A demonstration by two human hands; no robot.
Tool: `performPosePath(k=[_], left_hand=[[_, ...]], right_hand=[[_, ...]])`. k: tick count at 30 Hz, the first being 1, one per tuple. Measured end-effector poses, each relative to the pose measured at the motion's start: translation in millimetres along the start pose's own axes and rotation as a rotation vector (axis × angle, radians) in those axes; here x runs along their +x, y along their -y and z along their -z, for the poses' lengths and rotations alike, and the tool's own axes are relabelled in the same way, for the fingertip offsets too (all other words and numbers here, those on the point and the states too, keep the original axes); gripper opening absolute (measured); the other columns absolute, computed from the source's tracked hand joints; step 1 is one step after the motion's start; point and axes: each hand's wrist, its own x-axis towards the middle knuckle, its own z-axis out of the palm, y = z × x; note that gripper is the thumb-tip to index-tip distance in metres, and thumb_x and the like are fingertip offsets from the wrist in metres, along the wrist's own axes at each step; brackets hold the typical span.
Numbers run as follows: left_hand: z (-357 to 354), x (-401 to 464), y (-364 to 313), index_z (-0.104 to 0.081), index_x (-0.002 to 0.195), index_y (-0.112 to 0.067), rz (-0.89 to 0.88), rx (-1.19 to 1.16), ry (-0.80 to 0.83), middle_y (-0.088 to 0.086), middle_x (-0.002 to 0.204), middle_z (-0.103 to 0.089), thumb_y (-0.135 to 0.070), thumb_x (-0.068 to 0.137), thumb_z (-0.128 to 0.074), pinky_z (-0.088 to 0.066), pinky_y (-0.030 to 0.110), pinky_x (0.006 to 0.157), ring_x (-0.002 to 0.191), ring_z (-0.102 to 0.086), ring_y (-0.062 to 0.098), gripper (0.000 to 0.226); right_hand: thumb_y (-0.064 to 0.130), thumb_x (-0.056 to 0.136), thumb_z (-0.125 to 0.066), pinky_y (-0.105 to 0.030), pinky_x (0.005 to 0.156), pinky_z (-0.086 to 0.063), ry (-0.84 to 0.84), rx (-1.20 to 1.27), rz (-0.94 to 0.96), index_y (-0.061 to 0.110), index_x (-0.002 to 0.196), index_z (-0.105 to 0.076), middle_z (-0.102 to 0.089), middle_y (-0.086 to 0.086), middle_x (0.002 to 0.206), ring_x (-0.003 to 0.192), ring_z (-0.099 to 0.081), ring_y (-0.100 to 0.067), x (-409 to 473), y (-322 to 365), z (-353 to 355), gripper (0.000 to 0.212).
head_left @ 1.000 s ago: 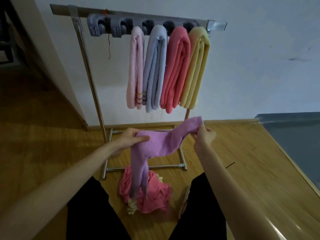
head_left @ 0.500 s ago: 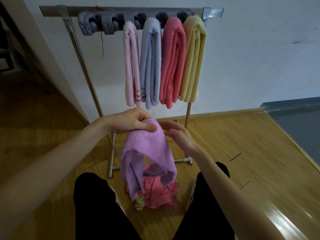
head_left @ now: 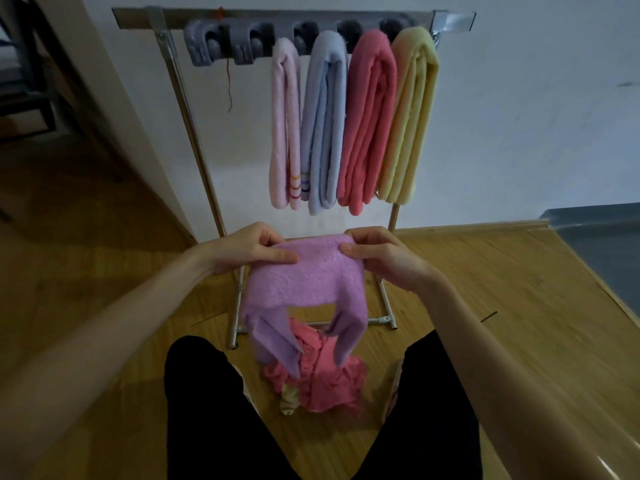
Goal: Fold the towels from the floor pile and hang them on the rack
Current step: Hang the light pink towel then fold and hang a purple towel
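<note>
Light: dim, soft indoor; left side darkest
Glare: sheen on floor (head_left: 588,455) bottom right
Distortion: wide-angle; rack (head_left: 294,19) posts lean, edges bend
Focus: slightly soft overall

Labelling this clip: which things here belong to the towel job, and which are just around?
Job: purple towel, left hand, right hand, floor pile, rack, four hung towels.
Around: dark furniture, loose thread.

Lilac towel (head_left: 306,275); pink floor pile (head_left: 329,382)
</note>
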Motion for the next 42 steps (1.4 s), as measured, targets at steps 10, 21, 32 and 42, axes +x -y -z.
performPosePath(k=[10, 21, 32, 42], left_hand=[[31, -10, 24, -0.053, 0.118, -0.013, -0.028, -0.136, -0.115, 0.012, 0.081, -0.052, -0.009, 0.088, -0.062, -0.048, 0.025, 0.065, 0.076, -0.055, 0.022, 0.032], [85, 3, -33, -0.065, 0.073, -0.019, -0.066, 0.073, 0.026, -0.003, 0.077, -0.054, -0.009, 0.086, -0.05, -0.036, 0.022, 0.06, 0.071, -0.048, 0.013, 0.023], [177, 5, -128, -0.072, 0.088, -0.019, -0.102, 0.654, -0.035, -0.021, 0.092, -0.062, -0.017, 0.08, -0.072, -0.047, 0.021, 0.082, 0.094, -0.057, 0.0, 0.008], [232, 39, -156, -0.068, 0.116, -0.018, -0.32, 1.055, -0.586, 0.0, 0.119, -0.067, -0.007, 0.073, -0.074, -0.041, 0.026, 0.099, 0.11, -0.059, 0.016, 0.045]], right_hand=[[-0.007, 0.084, -0.055, -0.029, 0.067, -0.051, -0.064, 0.101, 0.003, 0.006, 0.108, -0.053, -0.06, -0.02, 0.099, 0.081, -0.059, -0.026, 0, -4, 27, 0.028], [-0.008, 0.084, -0.061, -0.02, 0.091, -0.047, 0.357, -0.48, -0.068, 0.003, 0.101, -0.072, -0.072, -0.003, 0.104, 0.103, -0.064, -0.012, 50, 67, 29, 0.023], [0.005, 0.083, -0.068, -0.019, 0.1, -0.041, -0.104, -0.869, 0.152, 0.03, 0.095, -0.075, -0.071, 0.021, 0.097, 0.102, -0.059, 0.002, 99, 187, 46, 0.028], [-0.004, 0.073, -0.055, -0.006, 0.073, -0.033, -0.477, -1.274, 0.354, 0.015, 0.107, -0.074, -0.072, -0.004, 0.103, 0.089, -0.059, -0.009, 169, 246, 47, 0.044]])
